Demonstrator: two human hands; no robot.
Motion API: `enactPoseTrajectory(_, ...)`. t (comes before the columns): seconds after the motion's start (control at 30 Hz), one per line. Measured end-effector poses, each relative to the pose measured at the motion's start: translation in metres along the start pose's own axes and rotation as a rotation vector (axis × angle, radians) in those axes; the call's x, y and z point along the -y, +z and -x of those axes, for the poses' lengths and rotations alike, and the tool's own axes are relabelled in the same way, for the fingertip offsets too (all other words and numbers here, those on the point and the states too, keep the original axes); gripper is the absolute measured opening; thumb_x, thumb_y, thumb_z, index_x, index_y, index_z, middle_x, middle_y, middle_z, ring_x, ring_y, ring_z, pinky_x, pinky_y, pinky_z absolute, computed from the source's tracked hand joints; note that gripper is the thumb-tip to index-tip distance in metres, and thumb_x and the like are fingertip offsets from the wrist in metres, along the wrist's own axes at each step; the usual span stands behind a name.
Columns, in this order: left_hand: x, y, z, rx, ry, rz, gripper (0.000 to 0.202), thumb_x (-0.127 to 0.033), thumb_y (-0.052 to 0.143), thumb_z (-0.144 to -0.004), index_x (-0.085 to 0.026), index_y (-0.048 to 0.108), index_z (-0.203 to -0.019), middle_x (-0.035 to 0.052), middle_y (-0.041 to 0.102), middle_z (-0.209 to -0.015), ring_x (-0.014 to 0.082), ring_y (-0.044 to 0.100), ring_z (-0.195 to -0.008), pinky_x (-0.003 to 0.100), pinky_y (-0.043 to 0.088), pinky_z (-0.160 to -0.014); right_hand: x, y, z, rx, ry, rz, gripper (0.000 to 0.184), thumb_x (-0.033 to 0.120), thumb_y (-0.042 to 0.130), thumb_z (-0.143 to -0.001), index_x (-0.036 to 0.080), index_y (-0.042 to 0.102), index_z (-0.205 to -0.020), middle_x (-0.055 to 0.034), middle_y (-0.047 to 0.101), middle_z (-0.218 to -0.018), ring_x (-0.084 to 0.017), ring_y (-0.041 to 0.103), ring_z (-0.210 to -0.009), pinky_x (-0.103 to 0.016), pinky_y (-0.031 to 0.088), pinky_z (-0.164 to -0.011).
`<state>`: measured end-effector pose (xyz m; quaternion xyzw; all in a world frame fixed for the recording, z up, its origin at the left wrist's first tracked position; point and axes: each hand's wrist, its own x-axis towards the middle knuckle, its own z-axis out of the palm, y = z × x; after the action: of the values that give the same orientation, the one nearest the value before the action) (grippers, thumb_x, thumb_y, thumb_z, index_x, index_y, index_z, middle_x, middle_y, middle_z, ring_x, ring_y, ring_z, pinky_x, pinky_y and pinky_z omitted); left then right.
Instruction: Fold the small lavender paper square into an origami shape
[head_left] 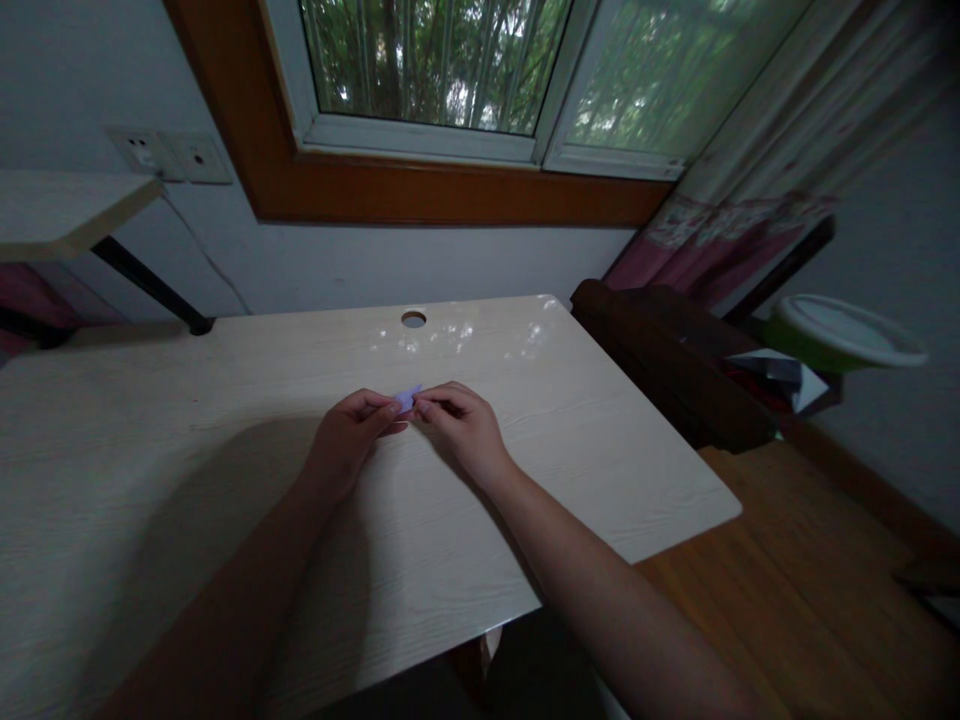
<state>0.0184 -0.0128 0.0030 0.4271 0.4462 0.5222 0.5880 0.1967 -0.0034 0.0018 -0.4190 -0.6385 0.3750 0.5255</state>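
Observation:
A small piece of light purple paper (407, 399), which looks folded, is held just above the middle of the pale wooden desk (600, 460). My left hand (349, 437) pinches its left side between thumb and fingers. From the right, the thumb and fingertips of my right hand (463, 425) are closed on its other side. The fingertips of both hands nearly meet and cover part of the paper, so its full shape cannot be made out.
A round cable hole (413, 319) lies near the desk's back edge. At the left stands a raised shelf (75, 205) on black legs (150, 283). Beyond the desk's right edge are dark furniture (660, 350) and a green-and-white basin (844, 330). A window (442, 65) is behind.

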Motion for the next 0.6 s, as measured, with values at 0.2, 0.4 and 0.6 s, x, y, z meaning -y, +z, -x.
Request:
enactPoseTrajectory(0.2,0.001,0.002,0.0,0.015,0.045,-0.021,0.031,-0.041,0.082,-0.071,-0.016,0.067,-0.083,0.005,0.077,-0.088,0.0196,0.074,-0.086,0.038,0.056,-0.092,0.001,0.002,-0.001,-0.02,0.05,-0.036,0.007,0.03,0.073,-0.082,0.024,0.076,-0.085,-0.0032,0.069,-0.087,-0.017,0.064,-0.082,-0.032,0.051,-0.077)
enactPoseTrajectory(0.4,0.008,0.0,-0.003,0.021,0.138,-0.104,0.028,-0.04,0.08,-0.074,-0.017,0.069,-0.083,0.0051,0.076,-0.091,0.0193,0.072,-0.085,0.037,0.057,-0.087,0.0,0.005,-0.001,-0.012,0.114,-0.145,0.01,0.031,0.076,-0.078,0.021,0.075,-0.08,-0.002,0.066,-0.081,-0.015,0.06,-0.074,-0.029,0.048,-0.069)
enactPoseTrajectory(0.6,0.01,-0.002,-0.005,0.032,0.191,-0.124,0.022,-0.037,0.079,-0.076,-0.018,0.069,-0.082,0.0054,0.076,-0.096,0.0188,0.071,-0.084,0.036,0.057,-0.083,-0.002,0.005,0.0,0.016,0.123,-0.196,0.01,0.032,0.076,-0.079,0.023,0.076,-0.083,-0.0021,0.067,-0.084,-0.014,0.06,-0.075,-0.029,0.048,-0.07)
